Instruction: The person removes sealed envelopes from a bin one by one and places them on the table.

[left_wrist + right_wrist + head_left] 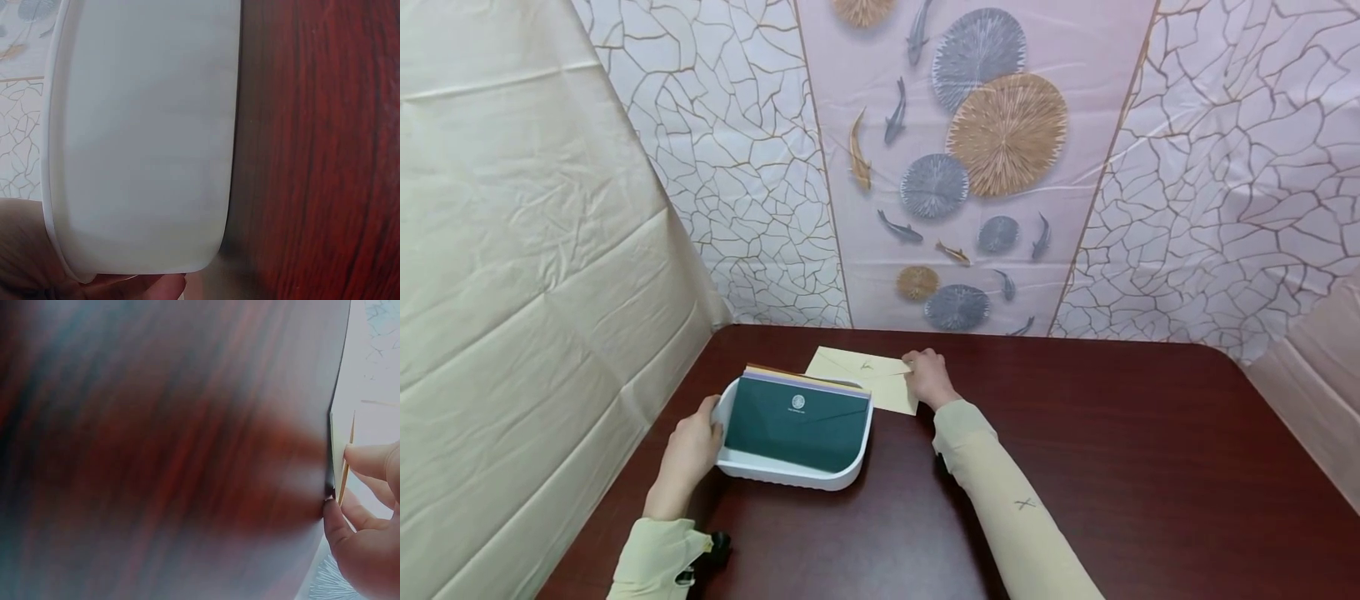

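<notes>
Gold-veined white cloth (pixel 737 167) hangs behind a glossy dark-red wood-grain table (pixel 1112 467)! Smooth white plastic bin (pixel 797 481) with rounded corners, dark green paper envelope (pixel 797 433) leaning inside; left hand (pixel 691 437) grips the bin's left end, left wrist view adding curled fingertips (pixel 165 287). Behind and right of the bin, cream rectangular paper envelope (pixel 886 387), long axis left to right; right hand (pixel 932 381) pinches its right edge, thumb and fingers nearly together, clearest in the right wrist view.
</notes>
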Tool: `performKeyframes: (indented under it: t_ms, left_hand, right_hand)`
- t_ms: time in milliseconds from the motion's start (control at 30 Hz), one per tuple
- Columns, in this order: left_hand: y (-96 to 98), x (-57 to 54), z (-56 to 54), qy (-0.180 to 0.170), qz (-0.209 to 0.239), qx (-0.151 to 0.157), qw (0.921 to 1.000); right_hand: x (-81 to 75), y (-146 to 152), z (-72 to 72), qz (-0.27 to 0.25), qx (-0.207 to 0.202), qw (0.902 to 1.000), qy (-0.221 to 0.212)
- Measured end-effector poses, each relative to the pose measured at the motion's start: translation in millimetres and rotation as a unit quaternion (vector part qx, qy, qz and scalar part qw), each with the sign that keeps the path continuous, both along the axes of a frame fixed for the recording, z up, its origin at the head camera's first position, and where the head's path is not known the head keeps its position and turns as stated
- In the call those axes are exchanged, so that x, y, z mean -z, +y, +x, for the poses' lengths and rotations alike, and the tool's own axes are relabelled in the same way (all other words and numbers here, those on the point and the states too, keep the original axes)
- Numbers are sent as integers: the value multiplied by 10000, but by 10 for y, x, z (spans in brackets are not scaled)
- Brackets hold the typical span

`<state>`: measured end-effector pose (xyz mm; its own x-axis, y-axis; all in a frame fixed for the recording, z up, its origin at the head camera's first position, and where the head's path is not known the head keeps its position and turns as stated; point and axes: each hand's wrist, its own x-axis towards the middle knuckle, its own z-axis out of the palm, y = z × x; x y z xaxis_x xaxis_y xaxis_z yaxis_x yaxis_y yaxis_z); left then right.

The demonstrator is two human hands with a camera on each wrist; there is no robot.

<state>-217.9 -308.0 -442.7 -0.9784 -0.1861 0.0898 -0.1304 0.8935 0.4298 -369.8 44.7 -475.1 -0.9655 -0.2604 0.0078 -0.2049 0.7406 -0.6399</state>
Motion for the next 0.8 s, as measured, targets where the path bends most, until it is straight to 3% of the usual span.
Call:
performKeyframes:
  t_ms: [400,633,800]
  left_hand:
    - [13,8,-8,32,-65,22,10000]
    - [18,0,6,258,-110,171,9995]
    - [3,13,8,123,-98,119,9998]
  right_hand:
    - [64,23,-23,88,16,9998,188]
    - [-6,89,0,195,-126,9994,247]
    - [-71,136,-2,-62,-82,9999,-15]
